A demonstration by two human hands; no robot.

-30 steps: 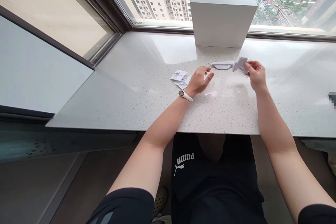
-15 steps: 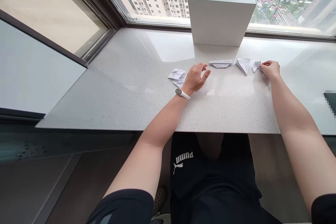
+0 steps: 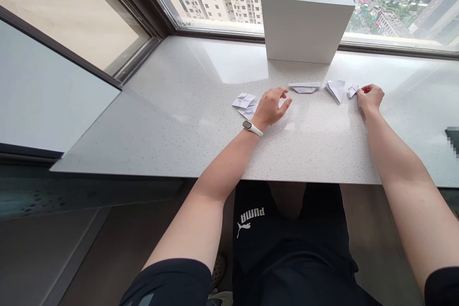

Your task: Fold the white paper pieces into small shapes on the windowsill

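On the speckled white counter [image 3: 172, 129], my right hand [image 3: 371, 97] pinches the edge of a small folded paper [image 3: 352, 91]. Just left of it lies a fan-shaped folded paper [image 3: 336, 91]. Further left is a long, flat paper boat [image 3: 304, 87]. My left hand [image 3: 271, 105], a white band on its wrist, rests on the counter holding nothing, thumb apart from the fingers. Beside that hand, on its left, a squarish folded paper [image 3: 245, 100] partly overlaps another folded sheet [image 3: 248, 112], which the hand partly hides.
A white box [image 3: 303, 28] stands upright at the back against the window. A dark, pixelated object [image 3: 453, 138] lies at the far right edge. The counter's front edge runs just before my lap, and a window frame [image 3: 154, 24] borders the left.
The small folded paper has turned slightly in my right hand's fingers. My left hand stays in nearly the same place. The whole view has shifted a little.
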